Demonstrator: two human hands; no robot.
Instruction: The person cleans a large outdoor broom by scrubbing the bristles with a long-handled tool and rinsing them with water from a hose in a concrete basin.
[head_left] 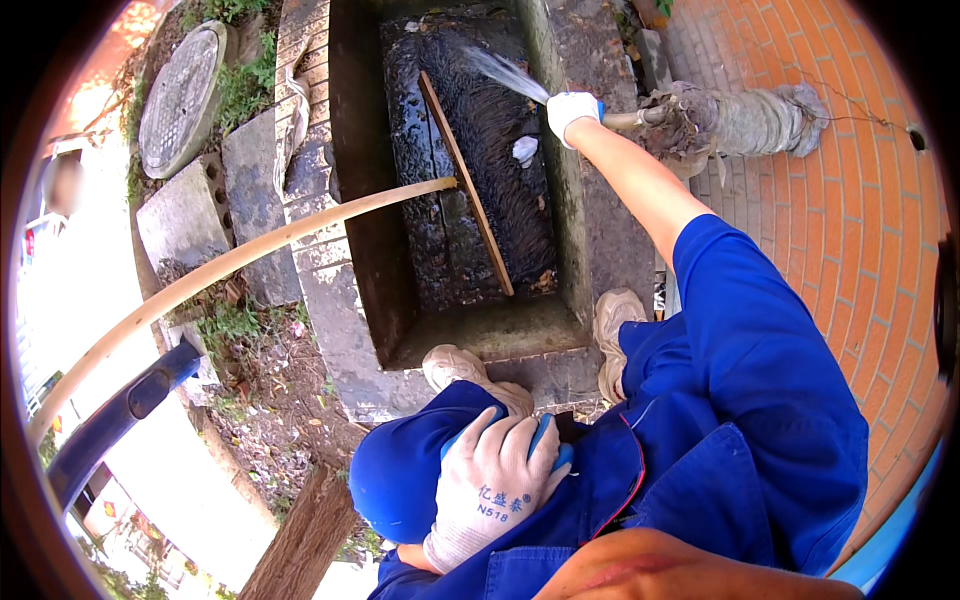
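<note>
My right hand [574, 112], in a white glove, is closed round the outlet end of a water tap, mostly hidden under the glove. From it a jet of water [505, 73] sprays leftward into a stone trough [485, 342]. Inside the trough lies a broad broom with a wooden head [465, 180]; the dark fibrous mass [520, 215] beside it looks like its wet bristles. Its long wooden handle [270, 236] leans out over the left wall. My left hand [497, 480], in a white glove with blue fingertips, rests on my bent left knee, holding nothing, fingers apart.
A pipe wrapped in pale material [765, 122] runs right from the tap over orange brick paving [860, 210]. Left of the trough are a round cover [185, 97], stone slabs [262, 205] and a dark blue bar [125, 415]. A tree trunk [300, 540] stands at lower left.
</note>
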